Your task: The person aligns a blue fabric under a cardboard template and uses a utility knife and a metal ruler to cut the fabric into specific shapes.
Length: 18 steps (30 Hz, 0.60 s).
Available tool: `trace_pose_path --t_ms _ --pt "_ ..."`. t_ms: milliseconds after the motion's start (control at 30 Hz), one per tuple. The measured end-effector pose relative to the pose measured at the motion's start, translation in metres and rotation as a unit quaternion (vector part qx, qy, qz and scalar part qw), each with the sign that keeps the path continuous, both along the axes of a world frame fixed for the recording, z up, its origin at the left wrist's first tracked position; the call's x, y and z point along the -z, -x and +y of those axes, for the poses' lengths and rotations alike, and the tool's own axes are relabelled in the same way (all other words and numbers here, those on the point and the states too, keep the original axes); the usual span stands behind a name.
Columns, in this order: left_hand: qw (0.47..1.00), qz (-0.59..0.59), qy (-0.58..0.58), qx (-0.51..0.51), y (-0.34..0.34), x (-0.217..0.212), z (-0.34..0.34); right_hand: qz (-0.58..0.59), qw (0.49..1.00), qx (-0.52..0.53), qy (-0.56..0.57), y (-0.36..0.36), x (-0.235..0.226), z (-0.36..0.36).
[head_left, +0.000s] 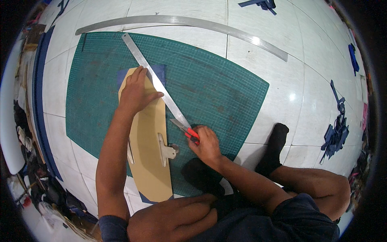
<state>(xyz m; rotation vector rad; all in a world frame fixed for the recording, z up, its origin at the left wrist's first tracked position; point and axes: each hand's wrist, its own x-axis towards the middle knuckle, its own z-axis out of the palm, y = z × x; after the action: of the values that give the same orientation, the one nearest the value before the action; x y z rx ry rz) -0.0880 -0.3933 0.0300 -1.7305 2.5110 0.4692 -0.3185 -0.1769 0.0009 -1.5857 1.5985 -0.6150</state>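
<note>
Thumb spread apart from the fingers, a left hand (137,90) rests on a tan panel (150,133) whose near end passes the edge of a green cutting mat (217,97); a right hand (206,144) wraps its fingers around a red cutter (192,134) by a diagonal steel ruler (157,82). Bare mat opens rightward, white tile floor (268,109) beyond.

Cutting mat (225,92) on tiled floor (300,97); straightedge (181,20) beyond its far edge. On mat: fabric (160,71) — template (150,157) over it, clip (167,151) at template's right edge. Ruler (137,52) diagonal, far left to near right. Left hand (136,92) on template's far part; right hand (206,146), with cutter (191,133), by ruler's near end. Scraps (336,138) right of mat.
</note>
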Motion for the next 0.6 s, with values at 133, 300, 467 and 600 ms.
trace_pose_path --t_ms 133,300,467,600 --pt "0.999 0.039 0.012 0.002 -0.002 -0.002 0.001 -0.006 1.000 0.002 -0.029 -0.001 -0.009 -0.007" --pt "0.999 0.016 -0.035 -0.020 0.006 -0.004 -0.003 -0.021 0.995 0.020 -0.096 0.004 -0.030 -0.045" --pt "0.983 -0.067 -0.163 -0.058 0.010 -0.004 -0.010 0.084 0.985 -0.050 -0.140 -0.007 -0.043 -0.121" --pt "0.984 -0.063 -0.166 -0.034 0.016 -0.012 -0.015 0.122 0.980 -0.096 -0.124 -0.036 -0.044 -0.159"
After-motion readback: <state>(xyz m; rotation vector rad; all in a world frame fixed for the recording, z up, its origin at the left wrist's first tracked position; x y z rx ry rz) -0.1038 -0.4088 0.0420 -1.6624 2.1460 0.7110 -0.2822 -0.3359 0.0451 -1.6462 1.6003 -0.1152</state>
